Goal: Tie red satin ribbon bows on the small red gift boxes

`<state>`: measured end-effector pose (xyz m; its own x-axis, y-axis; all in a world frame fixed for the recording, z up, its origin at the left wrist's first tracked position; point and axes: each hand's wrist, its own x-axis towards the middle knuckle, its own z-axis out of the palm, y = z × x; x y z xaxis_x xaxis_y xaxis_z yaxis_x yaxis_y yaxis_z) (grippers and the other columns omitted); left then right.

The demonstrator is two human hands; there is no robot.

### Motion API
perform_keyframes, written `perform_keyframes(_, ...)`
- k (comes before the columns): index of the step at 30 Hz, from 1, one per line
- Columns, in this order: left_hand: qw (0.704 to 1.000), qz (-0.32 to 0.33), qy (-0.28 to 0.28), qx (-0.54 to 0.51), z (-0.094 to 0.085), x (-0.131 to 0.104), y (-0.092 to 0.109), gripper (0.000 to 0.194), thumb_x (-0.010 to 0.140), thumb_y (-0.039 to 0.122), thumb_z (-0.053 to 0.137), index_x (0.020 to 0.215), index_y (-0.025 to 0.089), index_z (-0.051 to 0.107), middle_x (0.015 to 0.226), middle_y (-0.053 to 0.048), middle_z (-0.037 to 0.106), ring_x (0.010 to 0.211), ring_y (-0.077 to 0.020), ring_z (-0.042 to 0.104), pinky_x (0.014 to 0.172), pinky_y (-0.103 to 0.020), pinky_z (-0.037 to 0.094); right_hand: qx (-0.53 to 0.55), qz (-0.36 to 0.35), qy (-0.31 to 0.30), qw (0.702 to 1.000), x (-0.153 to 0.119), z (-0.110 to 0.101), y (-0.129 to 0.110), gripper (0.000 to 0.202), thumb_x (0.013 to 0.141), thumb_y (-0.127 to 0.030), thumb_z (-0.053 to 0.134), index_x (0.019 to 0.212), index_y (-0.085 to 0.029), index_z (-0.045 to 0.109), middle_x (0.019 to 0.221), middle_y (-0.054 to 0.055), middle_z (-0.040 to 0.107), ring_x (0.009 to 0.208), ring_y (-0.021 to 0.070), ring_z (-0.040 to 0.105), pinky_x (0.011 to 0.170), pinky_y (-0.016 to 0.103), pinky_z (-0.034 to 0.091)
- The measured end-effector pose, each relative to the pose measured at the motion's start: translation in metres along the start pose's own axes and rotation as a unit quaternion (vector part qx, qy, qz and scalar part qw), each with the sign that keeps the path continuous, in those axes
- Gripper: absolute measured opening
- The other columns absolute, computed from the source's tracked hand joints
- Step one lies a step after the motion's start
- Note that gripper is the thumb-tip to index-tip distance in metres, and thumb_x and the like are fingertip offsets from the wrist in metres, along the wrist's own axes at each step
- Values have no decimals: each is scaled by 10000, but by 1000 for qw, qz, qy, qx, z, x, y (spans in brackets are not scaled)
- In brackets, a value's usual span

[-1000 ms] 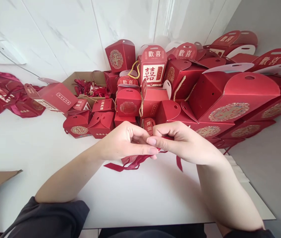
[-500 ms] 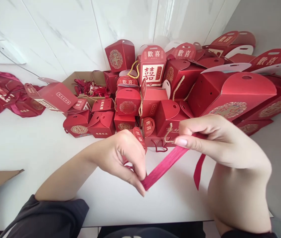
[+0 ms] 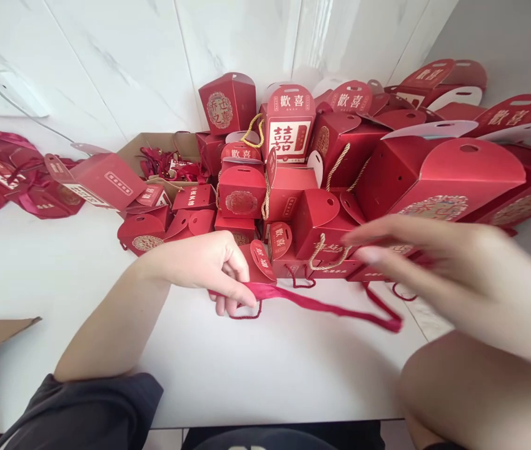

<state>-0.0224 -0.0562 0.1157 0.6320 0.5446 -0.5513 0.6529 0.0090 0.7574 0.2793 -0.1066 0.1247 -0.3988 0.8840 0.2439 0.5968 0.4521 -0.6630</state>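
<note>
Clearly, the fingers (image 3: 245, 292) of the left hand (image 3: 199, 259) are closed in a pinch, thumb pressed on one part of the ribbon (image 3: 312, 304). The right hand (image 3: 471, 275) is blurred; its thumb and forefinger look slightly parted, and I cannot tell whether they hold anything. Between the hands the ribbon hangs in the air above the white surface (image 3: 246, 381), sagging to the right, then bending back up beneath the right fingers. No knot or bow shows in that stretch, so this piece looks partway through handling, with any tying left to do.

Just beside the left hand sits a small box (image 3: 256, 261), and a dark cord (image 3: 246, 317) loops below the fingers; what it belongs to is unclear. Farther back, many red boxes (image 3: 284, 181) stand stacked, some with cord handles. Beyond the left hand, a carton (image 3: 134, 152) holds ribboned pieces (image 3: 171, 167). At the far left, a group of boxes (image 3: 54, 195) has ribbons about them, and I judge those finished
</note>
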Motion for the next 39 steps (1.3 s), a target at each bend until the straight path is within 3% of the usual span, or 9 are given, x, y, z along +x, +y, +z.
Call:
perform_keyframes(3,999,14,16,-38,8,10,0,232,749,397,769,795,170,778,698,-47,757,602,-158,721,592,-216,587,135,-7,-159,978,34,55,-15,295,963,-480,529,1150,-276,628,1066,20,725,919,202,678,792,305,509)
perform_keyframes(7,996,29,69,-38,8,12,-2,244,746,395,761,781,154,752,697,-48,742,598,-163,706,599,-256,591,251,21,-273,929,61,100,-7,401,968,-560,459,938,-196,627,900,28,696,745,141,625,674,267,475)
perform_keyframes(9,995,29,97,0,3,8,-3,264,741,418,759,746,158,717,666,-28,721,600,-156,693,596,-248,567,248,30,-257,934,63,100,2,384,942,-543,515,831,-185,597,771,1,626,650,118,542,583,247,412)
perform_keyframes(13,971,33,176,157,-10,1,-7,345,754,517,712,712,176,679,635,5,668,594,-127,624,536,-216,439,172,58,-172,968,57,78,10,362,931,-474,539,708,-195,486,629,-48,461,554,94,387,513,242,303)
perform_keyframes(16,933,22,258,251,-13,5,-12,396,767,598,654,771,204,698,717,1,667,630,-131,575,532,-232,376,134,90,-136,978,54,69,9,348,953,-445,484,704,-203,457,642,-36,506,557,102,440,509,242,323)
perform_keyframes(19,913,16,294,282,-8,20,-17,471,711,675,658,799,212,685,805,-14,667,694,-162,573,557,-252,368,120,108,-148,976,53,71,9,311,956,-394,458,714,-203,496,687,-7,607,602,126,551,544,250,397)
perform_keyframes(24,922,21,272,274,2,39,-19,547,702,727,629,710,182,585,744,-21,604,641,-161,530,540,-272,337,134,99,-193,967,54,72,13,281,940,-319,458,710,-192,556,727,17,672,633,137,609,599,264,464)
perform_keyframes(32,957,34,181,226,-3,33,-17,502,665,639,731,835,188,589,813,-9,614,695,-161,560,569,-259,385,172,128,-246,945,56,68,15,284,927,-322,479,691,-183,554,707,43,694,646,161,653,577,269,476)
perform_keyframes(39,962,36,175,207,-4,33,-20,513,660,630,733,898,191,616,842,-13,611,726,-165,562,605,-257,418,138,121,-220,958,57,80,16,307,935,-310,454,676,-187,564,711,53,692,629,162,618,547,276,431)
